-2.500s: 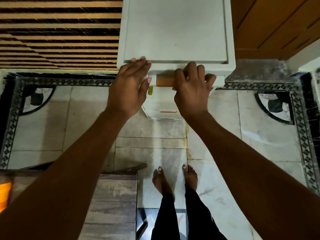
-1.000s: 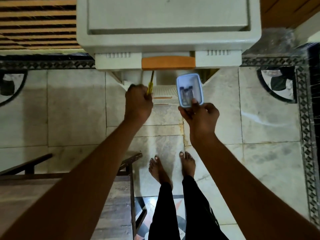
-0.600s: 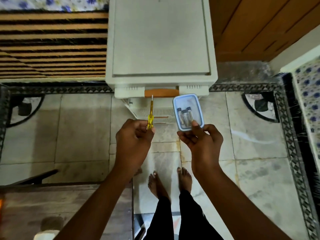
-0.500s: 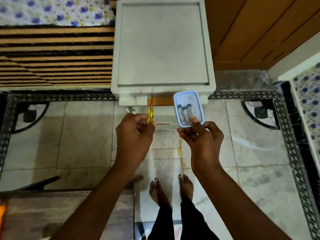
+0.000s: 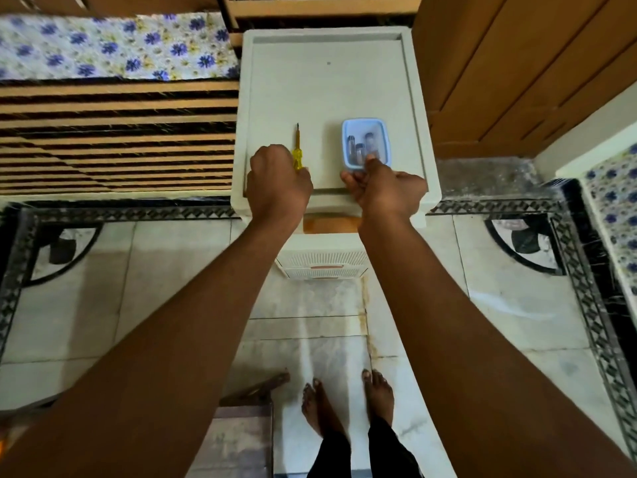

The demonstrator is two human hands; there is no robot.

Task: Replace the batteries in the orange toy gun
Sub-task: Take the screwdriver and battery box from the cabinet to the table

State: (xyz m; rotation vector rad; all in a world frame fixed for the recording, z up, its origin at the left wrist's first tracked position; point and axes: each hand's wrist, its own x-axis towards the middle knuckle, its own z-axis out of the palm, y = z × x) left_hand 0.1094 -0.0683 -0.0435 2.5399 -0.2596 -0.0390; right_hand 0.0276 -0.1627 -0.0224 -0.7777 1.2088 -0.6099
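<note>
Both hands have come up from the closed drawer to the top of the white drawer cabinet (image 5: 331,94), so the tools are fetched and being set down. The left hand (image 5: 277,188) grips a yellow-handled screwdriver (image 5: 297,151); the right hand (image 5: 386,189) pinches the near rim of a blue plastic container (image 5: 366,127) holding three batteries (image 5: 360,148). The orange toy gun is not in view.

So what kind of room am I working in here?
Most likely a home bedroom: a blue-flowered mattress on a slatted wooden bed frame, a white plastic drawer cabinet beside it, and a patterned marble floor underfoot.
</note>
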